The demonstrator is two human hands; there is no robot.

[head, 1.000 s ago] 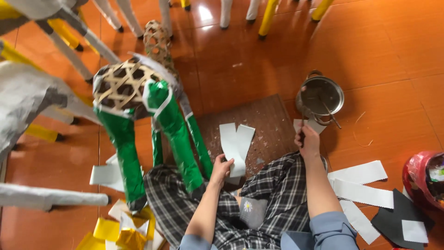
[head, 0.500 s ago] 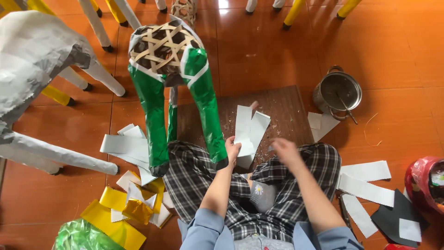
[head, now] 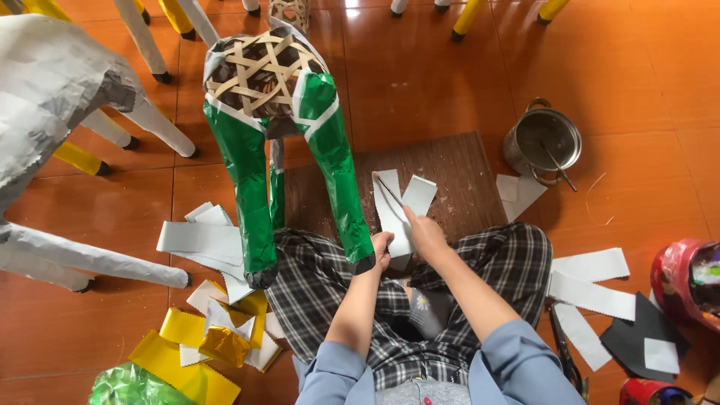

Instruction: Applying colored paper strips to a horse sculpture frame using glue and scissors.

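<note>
Head view: you're sitting on the orange tile floor [head: 450, 82], plaid trousers [head: 330, 292] filling the bottom middle
Left hand: your left hand [head: 381, 250] is curled shut on the near edge of a white paper strip [head: 391, 214], right beside the foot of the green leg
Right hand: your right hand [head: 424, 234] is closed around a thin brush [head: 390, 192], pretty sure that's what it is, with its tip lying across the strip
Paper strip: sits on the brown board [head: 450, 180] just ahead of your knees, a second white piece [head: 418, 195] touching it on the right
Animal frame: woven bamboo frame [head: 259, 71] stands left of the board, legs wrapped in shiny green foil [head: 247, 195], one leg coming down just beside your left hand
Metal pot: small metal pot [head: 543, 141] with a stick in it, off the board's far right corner
Loose paper: white strips [head: 592, 281] on your right, more white plus yellow foil scraps [head: 187, 337] on your left
Left edge: a bigger white papered figure [head: 52, 90], only partly in shot
</note>
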